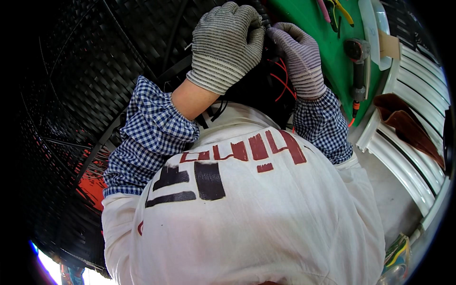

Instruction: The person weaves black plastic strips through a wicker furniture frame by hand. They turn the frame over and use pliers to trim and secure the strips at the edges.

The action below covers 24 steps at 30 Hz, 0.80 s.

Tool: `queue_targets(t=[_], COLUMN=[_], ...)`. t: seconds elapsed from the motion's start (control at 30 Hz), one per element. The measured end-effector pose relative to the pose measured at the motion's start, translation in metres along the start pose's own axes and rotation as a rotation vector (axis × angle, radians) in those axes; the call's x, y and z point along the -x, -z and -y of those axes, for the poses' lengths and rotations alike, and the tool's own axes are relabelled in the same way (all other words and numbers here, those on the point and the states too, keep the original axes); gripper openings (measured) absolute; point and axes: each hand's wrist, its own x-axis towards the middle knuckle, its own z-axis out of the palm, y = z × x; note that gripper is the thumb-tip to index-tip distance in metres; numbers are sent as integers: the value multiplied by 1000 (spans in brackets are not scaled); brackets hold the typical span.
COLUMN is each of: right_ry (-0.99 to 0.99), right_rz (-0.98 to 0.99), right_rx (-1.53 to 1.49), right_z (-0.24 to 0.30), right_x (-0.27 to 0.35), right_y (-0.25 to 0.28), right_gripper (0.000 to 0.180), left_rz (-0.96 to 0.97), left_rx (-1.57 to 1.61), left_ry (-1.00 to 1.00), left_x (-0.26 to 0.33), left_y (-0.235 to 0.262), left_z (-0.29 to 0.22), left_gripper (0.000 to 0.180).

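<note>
The person's white apron (pixel 247 223) fills the near view. Beyond it a black woven grille (pixel 85 80) curves away. The left hand (pixel 227 45) and right hand (pixel 299 57), gloved, press closed grips on red wires (pixel 281 80) between them; a tug could likely snap one.

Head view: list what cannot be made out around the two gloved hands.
- What the left hand grips: hidden under its own striped glove.
- Fingertips of the right hand: tucked into the dark gap beside the red wires.
- Where those wires end: lost in shadow.
- Lower work area: blocked by the white garment.
- Power tool tip on the green surface: too small.
</note>
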Motion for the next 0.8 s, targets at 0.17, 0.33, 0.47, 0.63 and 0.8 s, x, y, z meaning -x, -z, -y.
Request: queue_targets(t=[0.17,0.33,0.47,0.63,0.8], right_ry=[127,283,258,247,367], right_rz=[-22,6,2,-47,-179], right_rx=[-35,-14,37,13,55], right_z=[-5,-12,-17,-20,-27], right_x=[-10,-4,-6,-3,1], right_y=[-3,-1,2,-4,-13], right_gripper=[22,20,23,23,19], left_rz=[-1,-1,5,5,2], left_rx=[4,-2,-18,-13,-14], left_ry=[-2,-20,-5,-5,-25], left_x=[-1,-1,-3,-4,-4], left_y=[-1,-2,-2,-2,-4], left_z=[1,5,6,9,9], left_gripper=[14,15,15,14,14])
